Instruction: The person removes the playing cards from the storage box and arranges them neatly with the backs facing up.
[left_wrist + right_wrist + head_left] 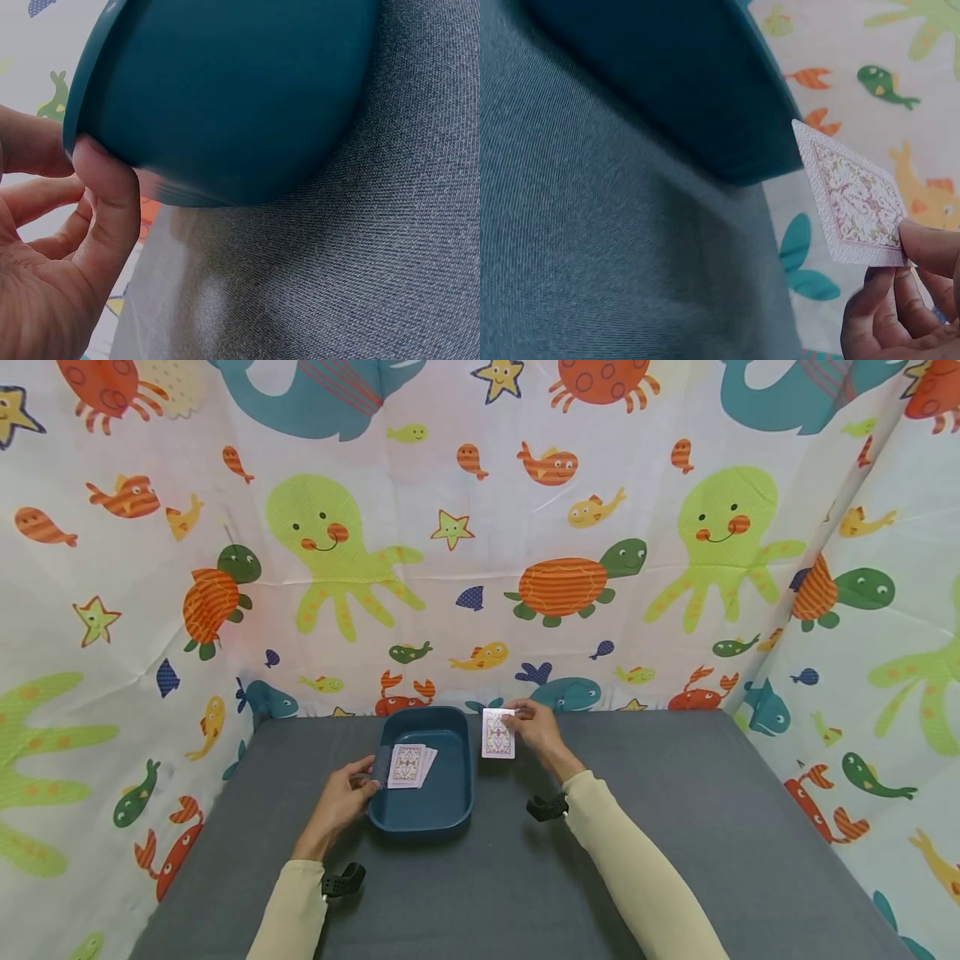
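A dark teal rectangular bin (444, 814) stands on the grey table. My left hand (347, 795) pinches its left rim, thumb outside, as the left wrist view shows on the bin wall (240, 90). Inside the bin, toward the left, lie several playing cards (406, 766), patterned backs up and slightly fanned. To the right of the bin my right hand (538, 731) holds a playing card (497, 734) by its right edge. In the right wrist view the card (855, 199) is pinched between thumb and fingers, its red-patterned back showing, raised beside the bin.
Grey cloth covers the table (645, 827), which reaches back to a white curtain (442, 568) printed with sea animals. The curtain also hangs along both sides. A black band (547, 807) circles the right wrist and another black band (343, 880) the left.
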{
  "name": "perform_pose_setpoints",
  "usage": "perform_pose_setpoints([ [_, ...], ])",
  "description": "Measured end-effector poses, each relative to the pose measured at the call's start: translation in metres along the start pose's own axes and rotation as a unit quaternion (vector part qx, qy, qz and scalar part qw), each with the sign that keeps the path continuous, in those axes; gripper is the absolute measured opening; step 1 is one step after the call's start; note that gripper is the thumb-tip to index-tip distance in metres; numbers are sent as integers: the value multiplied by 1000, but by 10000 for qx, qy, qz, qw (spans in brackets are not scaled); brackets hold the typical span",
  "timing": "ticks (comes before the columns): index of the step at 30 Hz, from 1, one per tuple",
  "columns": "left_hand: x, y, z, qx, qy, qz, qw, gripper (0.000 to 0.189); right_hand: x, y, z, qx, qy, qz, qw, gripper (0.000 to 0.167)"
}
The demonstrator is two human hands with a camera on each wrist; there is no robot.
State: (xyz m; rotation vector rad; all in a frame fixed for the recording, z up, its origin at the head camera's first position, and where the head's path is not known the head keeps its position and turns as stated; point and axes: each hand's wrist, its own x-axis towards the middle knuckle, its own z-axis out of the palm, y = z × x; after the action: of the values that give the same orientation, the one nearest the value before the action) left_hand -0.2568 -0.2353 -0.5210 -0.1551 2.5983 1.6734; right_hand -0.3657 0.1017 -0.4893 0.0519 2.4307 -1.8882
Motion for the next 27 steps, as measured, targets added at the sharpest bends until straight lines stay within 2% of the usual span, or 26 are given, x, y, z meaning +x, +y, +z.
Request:
perform_pose_setpoints([
  [6,0,2,0,54,-11,-23,10000,54,12,16,2,27,115,79,9999,27],
  [12,-1,2,0,39,0,-49,10000,54,21,27,6,-254,170,124,9995,24],
  [18,-1,3,-1,30,-4,-78,10000,54,27,35,10,-357,111,239,9990,33],
  [21,0,3,-1,-25,10,-100,9999,53,29,39,12,-439,140,308,9985,31],
  [27,0,3,-1,-6,24,-126,9999,53,33,44,14,-820,173,131,9964,25],
])
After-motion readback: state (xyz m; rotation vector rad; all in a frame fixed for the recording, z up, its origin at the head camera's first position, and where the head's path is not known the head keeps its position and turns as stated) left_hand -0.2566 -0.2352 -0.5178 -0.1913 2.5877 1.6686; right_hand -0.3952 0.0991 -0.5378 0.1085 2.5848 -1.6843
